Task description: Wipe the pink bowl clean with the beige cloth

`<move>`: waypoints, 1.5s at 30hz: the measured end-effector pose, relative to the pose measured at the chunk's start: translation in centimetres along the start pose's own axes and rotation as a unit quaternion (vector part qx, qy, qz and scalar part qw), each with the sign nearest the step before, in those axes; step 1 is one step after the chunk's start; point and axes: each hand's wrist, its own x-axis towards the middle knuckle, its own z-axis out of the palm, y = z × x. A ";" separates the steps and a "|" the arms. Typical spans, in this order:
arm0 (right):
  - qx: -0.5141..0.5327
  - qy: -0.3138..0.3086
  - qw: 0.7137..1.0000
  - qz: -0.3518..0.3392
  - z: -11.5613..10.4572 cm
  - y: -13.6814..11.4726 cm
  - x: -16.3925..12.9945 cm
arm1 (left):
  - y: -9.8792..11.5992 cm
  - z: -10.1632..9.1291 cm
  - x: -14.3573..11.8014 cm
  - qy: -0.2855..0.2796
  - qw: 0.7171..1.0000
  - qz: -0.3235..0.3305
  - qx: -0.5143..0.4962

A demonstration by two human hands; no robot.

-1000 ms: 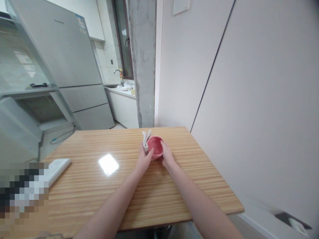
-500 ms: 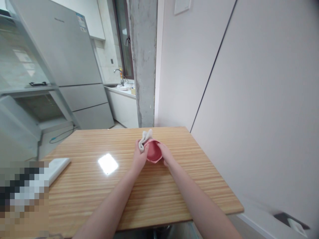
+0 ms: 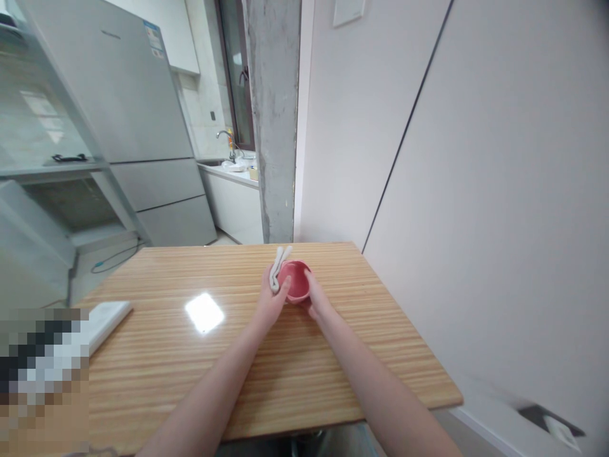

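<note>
A pink bowl is held between my two hands over the far middle of the table, its hollow turned partly towards me. My left hand is closed on the bowl's left side, the thumb over the rim. A folded pale grey cloth sits in that same hand, pressed against the outside of the bowl, its top ends sticking up. My right hand grips the bowl's right side, with the thumb at the rim and the other fingers mostly hidden beneath it.
The wood-grain table reaches from my arms to the wall panel on the right. A white flat object, partly pixelated, lies at the left edge. Behind stand a fridge, a concrete pillar and a sink counter.
The bowl has tilted a little more upright in my hands, showing a rounder opening. The cloth's top ends have shifted, and my left thumb has moved further over the rim.
</note>
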 end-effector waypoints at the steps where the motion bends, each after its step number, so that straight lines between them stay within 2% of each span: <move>1: -0.012 -0.010 1.000 0.010 0.1 0.0 -0.2 | -0.1 -0.2 0.2 0.013 1.000 -0.006 0.007; 3: -0.054 -0.028 0.998 0.032 0.3 0.0 -0.4 | -0.2 -0.6 0.5 0.033 0.999 -0.017 0.006; 5: -0.096 -0.034 0.995 0.024 0.4 -0.2 -0.3 | -0.2 -1.0 0.9 0.032 0.999 -0.030 -0.011; 9: -0.125 -0.038 0.989 -0.065 0.0 -0.5 0.1 | -0.1 -0.9 1.1 -0.019 0.997 -0.059 -0.055; 11: -0.126 -0.033 0.987 -0.091 -0.2 -0.5 0.4 | 0.2 -0.6 1.0 -0.025 0.995 -0.073 -0.064; 14: -0.115 -0.010 0.986 -0.121 -0.4 -0.3 0.7 | 0.8 -0.2 0.6 -0.011 0.994 -0.076 -0.072; 17: -0.091 0.026 0.985 -0.141 -0.7 -0.2 1.1 | 1.3 0.3 0.1 -0.017 0.995 -0.053 -0.085; 22: -0.072 0.071 0.977 -0.190 -1.0 0.0 1.4 | 0.6 0.9 -0.4 -0.011 0.997 -0.056 -0.055; 25: -0.083 0.051 0.980 -0.175 -0.7 0.2 1.4 | -0.2 0.6 -0.1 0.012 0.996 -0.076 -0.033; 29: -0.090 0.030 0.989 -0.110 -0.3 0.2 1.2 | -0.3 -0.1 0.4 0.037 0.992 -0.114 -0.045; 33: -0.087 0.048 0.991 -0.090 -0.3 -0.3 1.0 | 0.0 -0.4 0.5 0.010 0.995 -0.077 -0.056; 35: -0.091 0.044 0.991 -0.090 -0.4 -0.5 0.9 | 0.1 -0.3 0.4 -0.004 0.995 -0.086 -0.056; 40: -0.068 0.046 0.988 -0.130 -0.5 -0.1 0.8 | 0.1 0.4 0.0 -0.022 0.995 -0.086 -0.056; 45: -0.042 0.070 0.978 -0.191 -0.6 0.4 1.0 | -0.2 1.1 -0.5 0.018 0.997 -0.065 -0.029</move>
